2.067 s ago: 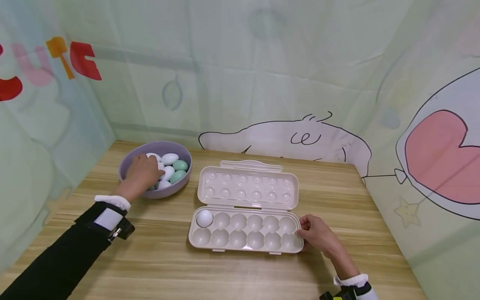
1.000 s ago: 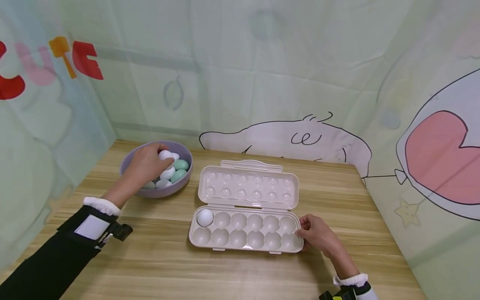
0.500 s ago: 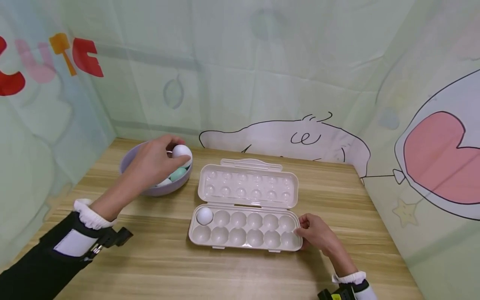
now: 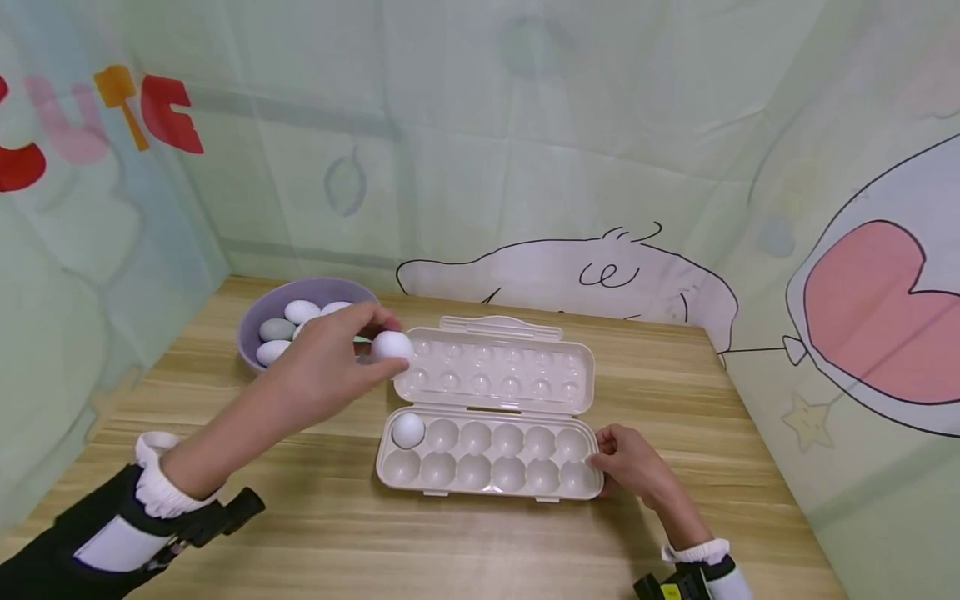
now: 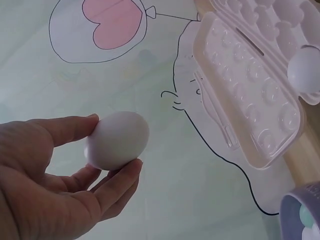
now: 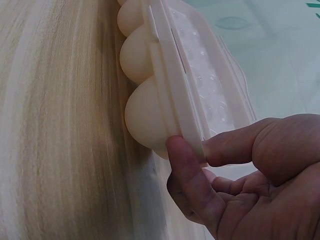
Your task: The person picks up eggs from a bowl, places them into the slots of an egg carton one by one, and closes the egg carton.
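Observation:
A white egg (image 4: 392, 346) is pinched between the thumb and fingers of my left hand (image 4: 322, 358), raised between the bowl and the carton. In the left wrist view the egg (image 5: 119, 140) shows whole at the fingertips. My right hand (image 4: 636, 467) grips the right end of the open egg carton (image 4: 491, 492). The right wrist view has its thumb and fingers (image 6: 187, 165) pinching the carton's rim. One white egg (image 4: 408, 431) sits in the carton's back left cup; the other cups hold nothing. The carton's lid (image 4: 495, 367) lies back, away from me.
A purple bowl (image 4: 251, 321) of white, grey and green eggs stands at the table's back left, partly hidden by my left hand. The wooden table (image 4: 420, 550) meets printed cloth walls (image 4: 480, 167) at the back and sides.
My left hand has taken a white egg out of the bowl and moved right with it, towards the carton. The right hand keeps its hold on the carton's end.

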A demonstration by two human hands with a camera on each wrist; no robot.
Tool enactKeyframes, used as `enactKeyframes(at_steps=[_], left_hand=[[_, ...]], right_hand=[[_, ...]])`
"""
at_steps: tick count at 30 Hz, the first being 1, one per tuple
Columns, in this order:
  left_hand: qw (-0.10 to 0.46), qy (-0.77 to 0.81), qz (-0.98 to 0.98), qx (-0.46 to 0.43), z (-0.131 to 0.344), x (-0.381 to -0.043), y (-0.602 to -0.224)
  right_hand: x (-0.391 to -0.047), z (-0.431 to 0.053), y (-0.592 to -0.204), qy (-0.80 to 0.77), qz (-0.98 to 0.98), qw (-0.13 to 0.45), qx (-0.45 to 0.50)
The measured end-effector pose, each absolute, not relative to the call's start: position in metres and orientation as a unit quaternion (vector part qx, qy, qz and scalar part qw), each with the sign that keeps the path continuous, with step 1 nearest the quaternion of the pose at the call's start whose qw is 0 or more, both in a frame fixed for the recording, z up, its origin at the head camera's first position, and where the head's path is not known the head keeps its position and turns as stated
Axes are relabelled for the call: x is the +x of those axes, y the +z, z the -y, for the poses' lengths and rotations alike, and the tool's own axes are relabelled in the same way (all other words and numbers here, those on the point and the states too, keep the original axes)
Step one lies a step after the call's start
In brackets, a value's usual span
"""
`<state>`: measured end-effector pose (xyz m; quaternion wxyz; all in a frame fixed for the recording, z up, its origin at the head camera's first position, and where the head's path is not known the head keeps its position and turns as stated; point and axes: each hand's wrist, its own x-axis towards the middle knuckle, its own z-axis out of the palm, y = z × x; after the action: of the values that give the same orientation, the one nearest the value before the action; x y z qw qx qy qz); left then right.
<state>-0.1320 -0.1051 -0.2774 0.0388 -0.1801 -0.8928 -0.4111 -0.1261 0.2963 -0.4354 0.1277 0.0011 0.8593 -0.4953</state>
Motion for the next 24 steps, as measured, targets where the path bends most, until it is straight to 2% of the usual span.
enactKeyframes(at_steps=[10,24], left_hand=[[0.056,-0.413,0.886,-0.205,0.100,-0.116,-0.301],[0.041,-0.397,0.897,-0.190,0.098,-0.109,-0.366]], right_hand=[[-0.126,-0.298,-0.436,-0.500,-0.856,0.132,-0.008],[-0.126,-0.296,-0.436,-0.494,-0.860,0.127,0.011]])
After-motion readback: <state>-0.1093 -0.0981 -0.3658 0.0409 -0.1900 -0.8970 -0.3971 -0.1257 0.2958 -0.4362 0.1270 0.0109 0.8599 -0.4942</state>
